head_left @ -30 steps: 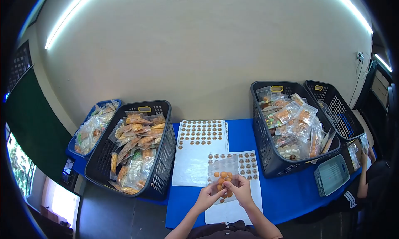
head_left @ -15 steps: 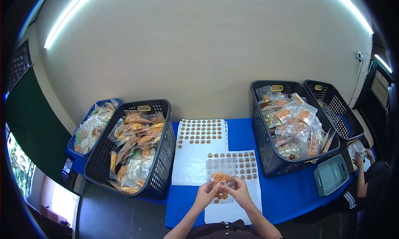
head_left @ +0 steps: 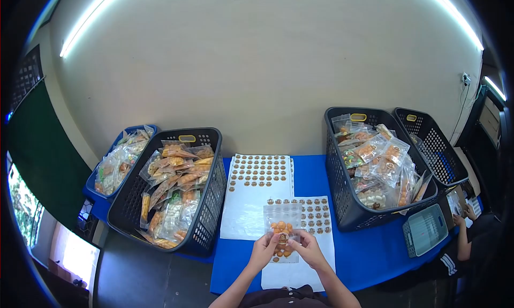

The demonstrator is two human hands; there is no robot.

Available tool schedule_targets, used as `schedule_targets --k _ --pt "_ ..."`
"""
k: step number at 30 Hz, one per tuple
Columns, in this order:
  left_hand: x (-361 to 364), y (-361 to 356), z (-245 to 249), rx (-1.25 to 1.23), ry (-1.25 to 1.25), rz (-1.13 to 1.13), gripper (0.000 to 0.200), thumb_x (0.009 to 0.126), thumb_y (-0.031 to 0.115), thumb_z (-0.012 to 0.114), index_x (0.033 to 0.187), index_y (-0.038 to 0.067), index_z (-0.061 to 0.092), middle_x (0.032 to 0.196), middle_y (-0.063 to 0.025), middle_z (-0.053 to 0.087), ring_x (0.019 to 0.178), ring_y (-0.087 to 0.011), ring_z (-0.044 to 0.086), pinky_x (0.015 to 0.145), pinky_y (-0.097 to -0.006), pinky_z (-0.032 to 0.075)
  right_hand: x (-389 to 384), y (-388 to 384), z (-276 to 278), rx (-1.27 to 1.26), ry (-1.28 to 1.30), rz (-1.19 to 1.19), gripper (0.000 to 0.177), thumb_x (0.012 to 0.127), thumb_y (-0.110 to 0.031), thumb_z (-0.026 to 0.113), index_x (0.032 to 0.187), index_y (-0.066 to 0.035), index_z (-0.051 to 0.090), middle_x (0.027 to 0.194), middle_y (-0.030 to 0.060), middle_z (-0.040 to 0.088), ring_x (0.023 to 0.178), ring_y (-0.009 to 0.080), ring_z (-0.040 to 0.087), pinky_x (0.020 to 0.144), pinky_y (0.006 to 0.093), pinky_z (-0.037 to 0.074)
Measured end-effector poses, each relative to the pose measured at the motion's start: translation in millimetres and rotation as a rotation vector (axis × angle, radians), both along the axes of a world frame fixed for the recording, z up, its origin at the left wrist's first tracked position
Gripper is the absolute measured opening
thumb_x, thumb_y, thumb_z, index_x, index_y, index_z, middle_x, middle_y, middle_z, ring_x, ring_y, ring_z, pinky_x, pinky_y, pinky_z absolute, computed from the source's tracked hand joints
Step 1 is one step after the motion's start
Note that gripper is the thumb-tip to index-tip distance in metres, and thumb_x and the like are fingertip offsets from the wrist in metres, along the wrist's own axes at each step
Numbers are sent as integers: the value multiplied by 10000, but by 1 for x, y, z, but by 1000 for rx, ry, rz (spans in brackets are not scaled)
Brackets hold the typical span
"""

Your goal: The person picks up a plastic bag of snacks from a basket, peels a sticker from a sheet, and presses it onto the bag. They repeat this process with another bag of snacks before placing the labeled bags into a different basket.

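A clear zip bag (head_left: 279, 213) of round orange-brown snack balls (head_left: 280, 249) is held in front of me, above a sheet of stickers. My left hand (head_left: 264, 250) closes on the bag's left side, its thumb beside a round brown sticker (head_left: 283, 238) on the bag's front. From the right, my right hand (head_left: 307, 249) grips the same bag, thumb by the sticker's other edge. Beneath lies the white sticker sheet (head_left: 316, 254), with rows of round brown stickers at its top. Another sticker sheet (head_left: 243, 211) lies to the left, partly covered with stickers.
A dark basket (head_left: 210, 187) of packed snack bags stands left, beside a blue basket (head_left: 94, 175). On the right are a full dark basket (head_left: 342, 201), another dark basket (head_left: 444, 155) and a grey-green tray (head_left: 427, 228). A co-worker's hands (head_left: 461, 219) are at far right. Blue cloth (head_left: 364, 254) covers the table.
The sticker, pinched between the fingers and tilted before, now faces up on the bag's front under both thumbs. At far right, the co-worker's hands have moved lower.
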State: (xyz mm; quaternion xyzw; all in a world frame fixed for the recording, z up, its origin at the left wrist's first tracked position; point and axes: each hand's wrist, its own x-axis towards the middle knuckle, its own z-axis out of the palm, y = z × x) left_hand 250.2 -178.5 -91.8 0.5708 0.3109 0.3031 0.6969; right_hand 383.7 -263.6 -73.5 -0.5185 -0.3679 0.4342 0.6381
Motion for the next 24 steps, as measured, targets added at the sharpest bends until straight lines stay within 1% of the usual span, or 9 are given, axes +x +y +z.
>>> schedule_targets --k 4,7,10,13,16,19,20,23,24 --pt "-1 -5 12 -22 -55 -126 322 875 208 539 1086 -32 501 920 -69 611 811 -86 582 668 -215 481 -2 4 -4 -12 -2 -99 182 798 -104 626 927 11 567 795 20 585 719 59 541 618 190 426" --pt "-3 -6 13 28 48 -164 352 864 159 550 1144 -34 460 985 -80 598 870 -109 580 706 -233 481 -7 5 2 12 -56 -185 131 810 -119 618 855 -2 578 737 6 583 663 50 532 581 187 417" --pt "-7 -9 22 47 56 -218 387 853 127 556 1180 -40 434 1025 -96 586 910 -125 570 740 -247 477 -8 2 -2 11 -73 -224 129 820 -129 610 828 -4 580 712 1 580 633 44 516 565 187 407" --pt "-7 -7 4 24 -29 -244 424 842 121 569 1202 -44 417 1047 -109 576 906 -130 570 757 -253 473 -12 0 -12 29 -13 -256 122 827 -126 599 829 -5 576 732 1 581 632 40 505 561 183 401" --pt "-8 -11 0 10 24 -158 382 846 128 562 1168 -45 452 1025 -102 584 899 -123 568 763 -263 472 -11 0 -19 28 69 -247 151 805 -126 628 870 -4 567 760 6 582 639 36 500 560 180 401" --pt "2 -8 5 -37 40 -83 309 862 166 546 1091 -39 519 963 -88 605 840 -113 585 698 -239 485 -10 -2 -9 -64 -74 -143 227 773 -121 666 926 -3 547 787 17 581 651 34 499 556 179 399" --pt "4 -11 11 -63 36 -35 282 879 222 526 1008 -24 572 873 -65 624 741 -95 599 601 -206 482 -11 -2 -10 -55 -68 -134 249 764 -117 675 939 -3 541 791 18 579 659 35 503 562 179 404" --pt "3 -7 7 -68 126 -45 300 889 258 510 985 -17 584 817 -47 630 672 -85 604 536 -184 468 -11 -2 -9 -40 -63 -102 295 748 -103 686 974 2 528 805 20 573 687 42 518 581 179 418" --pt "4 -7 6 -67 101 -38 302 891 260 507 986 -16 584 810 -44 630 668 -83 604 539 -184 468 -10 -3 -6 -47 -66 -90 296 752 -96 680 983 5 526 812 22 572 699 46 525 590 179 424"
